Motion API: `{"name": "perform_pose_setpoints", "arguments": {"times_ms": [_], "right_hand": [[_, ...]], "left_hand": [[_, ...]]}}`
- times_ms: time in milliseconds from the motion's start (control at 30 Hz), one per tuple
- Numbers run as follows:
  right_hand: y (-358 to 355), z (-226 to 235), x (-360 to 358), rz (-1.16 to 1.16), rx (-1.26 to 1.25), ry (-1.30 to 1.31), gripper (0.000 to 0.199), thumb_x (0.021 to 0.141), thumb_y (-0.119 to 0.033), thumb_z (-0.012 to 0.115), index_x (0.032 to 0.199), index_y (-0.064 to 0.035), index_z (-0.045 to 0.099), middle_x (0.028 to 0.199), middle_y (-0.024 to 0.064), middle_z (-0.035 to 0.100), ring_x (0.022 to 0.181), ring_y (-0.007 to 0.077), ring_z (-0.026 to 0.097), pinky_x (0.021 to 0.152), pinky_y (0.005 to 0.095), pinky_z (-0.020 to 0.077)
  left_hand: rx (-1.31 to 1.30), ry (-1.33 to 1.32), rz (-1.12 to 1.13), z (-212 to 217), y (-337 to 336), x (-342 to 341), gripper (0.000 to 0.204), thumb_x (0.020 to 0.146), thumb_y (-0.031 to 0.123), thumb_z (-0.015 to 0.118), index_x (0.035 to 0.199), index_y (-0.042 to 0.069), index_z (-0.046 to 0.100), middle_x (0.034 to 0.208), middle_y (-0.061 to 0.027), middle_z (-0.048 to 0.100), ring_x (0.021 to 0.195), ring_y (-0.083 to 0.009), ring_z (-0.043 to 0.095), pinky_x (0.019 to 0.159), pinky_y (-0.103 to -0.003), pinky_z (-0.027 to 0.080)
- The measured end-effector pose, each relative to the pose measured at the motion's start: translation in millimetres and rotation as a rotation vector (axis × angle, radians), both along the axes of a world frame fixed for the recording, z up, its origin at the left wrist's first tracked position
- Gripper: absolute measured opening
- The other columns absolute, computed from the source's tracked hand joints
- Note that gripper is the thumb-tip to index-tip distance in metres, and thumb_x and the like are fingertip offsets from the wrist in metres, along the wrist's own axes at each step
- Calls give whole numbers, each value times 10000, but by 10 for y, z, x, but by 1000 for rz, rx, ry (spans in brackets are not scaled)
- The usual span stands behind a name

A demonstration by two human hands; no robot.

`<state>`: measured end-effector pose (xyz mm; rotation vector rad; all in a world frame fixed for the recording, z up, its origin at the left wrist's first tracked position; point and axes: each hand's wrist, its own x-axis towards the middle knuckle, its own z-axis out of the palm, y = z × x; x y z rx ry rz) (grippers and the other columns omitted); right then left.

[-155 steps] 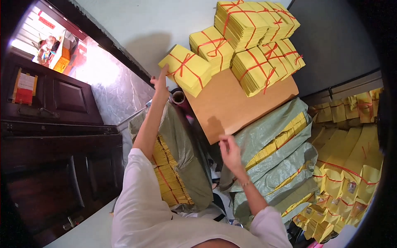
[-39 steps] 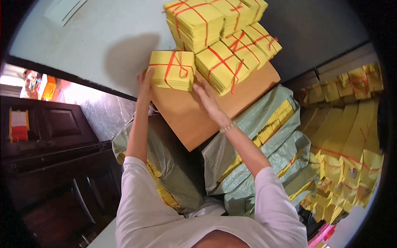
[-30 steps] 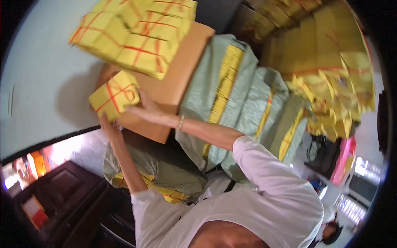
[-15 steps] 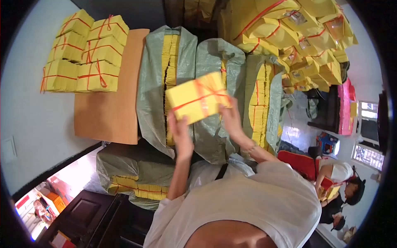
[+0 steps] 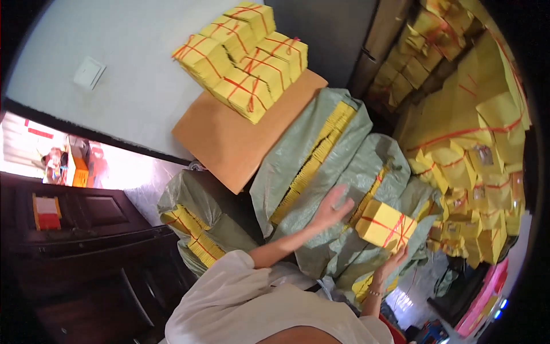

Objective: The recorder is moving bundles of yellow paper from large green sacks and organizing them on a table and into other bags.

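Note:
A yellow paper bundle (image 5: 385, 225), tied crosswise with red string, is in my right hand (image 5: 393, 260), whose fingers are closed at its near right corner. My left hand (image 5: 334, 207) is apart from the bundle, a little to its left, with fingers spread and nothing in them. Below it lies a green woven sack (image 5: 361, 172), its opening showing a row of yellow paper. Another green sack (image 5: 312, 155) to the left gapes along its length over tightly packed yellow paper.
Tied yellow bundles (image 5: 243, 60) are stacked on an orange-brown board (image 5: 229, 155) at the far left. Large yellow packets (image 5: 458, 166) pile up at right. One more green sack (image 5: 195, 221) lies at lower left, near a dark wooden door (image 5: 97, 218).
My left hand has let go of the bundle, which both hands held before. The bundle is now in my right hand alone. The view has turned, so the surroundings appear tilted.

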<state>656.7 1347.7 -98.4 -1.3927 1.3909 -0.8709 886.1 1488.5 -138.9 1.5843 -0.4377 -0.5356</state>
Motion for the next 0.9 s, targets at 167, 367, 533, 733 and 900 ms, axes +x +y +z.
{"name": "perform_pose_setpoints", "arguments": {"times_ms": [167,367,533,733,900], "right_hand": [[362,462,647,161,-528,77,378,970,-159,454,1301,12,390,1291,154,400,1256,261,370,1064,394,270],[776,731,1970,688,-593,99,269,869,-64,543,1133,-14,531,1245,178,453,1206,335,401,1046,432,270],[1218,711,3167,1017,-508,-75,282,826,-63,570,1105,-23,552,1179,175,505,1160,325,432,1022,418,298],[1566,592,4216,1187,-541,-116,312,825,-93,592,1124,-19,544,1155,186,501,1141,349,432,1002,429,321],[1737,342,4705,1169,-425,-109,338,846,-105,594,1168,-29,520,1152,152,504,1121,296,454,980,383,353]], "left_hand": [[-103,-209,648,208,966,2275,313,876,95,597,1176,53,518,1047,-47,571,966,-162,548,880,-314,449],[-228,-93,1128,1098,1957,4145,566,854,343,666,1247,4,438,1121,-92,543,1061,-200,504,891,-323,422],[-335,216,808,1383,2255,4787,863,738,577,695,1318,8,404,1274,-135,477,1126,-252,483,936,-409,406],[-240,386,687,1170,2376,5101,797,732,584,669,1309,80,445,1208,-115,539,1033,-212,550,871,-405,450],[-550,343,637,850,2673,4866,740,779,519,658,1316,70,416,1293,-104,501,1151,-266,499,930,-417,416]]}}
